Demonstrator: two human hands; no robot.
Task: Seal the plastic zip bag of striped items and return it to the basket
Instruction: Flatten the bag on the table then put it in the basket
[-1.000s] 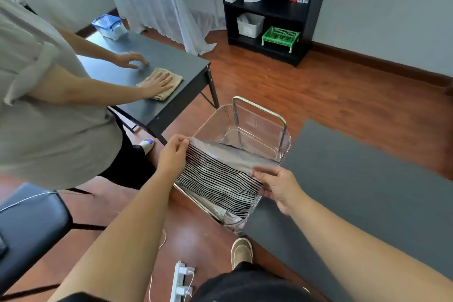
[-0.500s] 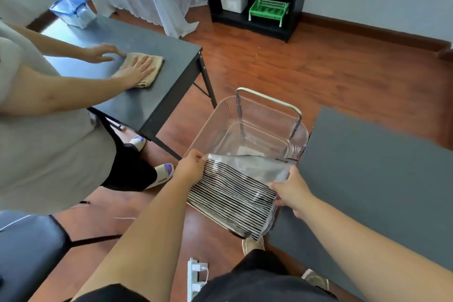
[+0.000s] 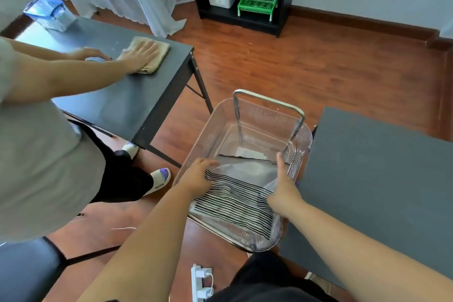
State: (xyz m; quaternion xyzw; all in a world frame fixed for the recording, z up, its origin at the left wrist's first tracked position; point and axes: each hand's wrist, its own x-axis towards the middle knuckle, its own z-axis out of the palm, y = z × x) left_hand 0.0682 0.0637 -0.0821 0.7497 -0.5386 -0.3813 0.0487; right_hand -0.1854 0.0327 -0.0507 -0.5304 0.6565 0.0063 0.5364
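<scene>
Nearly at the end, as I judge it: the zip bag (image 3: 235,200) of striped items is lying inside the clear basket (image 3: 266,115), filling the half of it toward six o'clock, while the far half at twelve o'clock is showing only a bare bottom and a pale flat scrap. The left hand (image 3: 197,179) is resting on the bag's edge at nine o'clock, fingers curled narrowly over the plastic; the right hand (image 3: 283,189) is sitting at three o'clock, fingers stretched toward twelve along the basket wall, and whether it is pinching the bag I cannot tell. Whether the zip is fully closed is not showing either. Remaining, by my reading, is letting go and pulling both hands clear. No brand, label or legible writing is appearing anywhere.
</scene>
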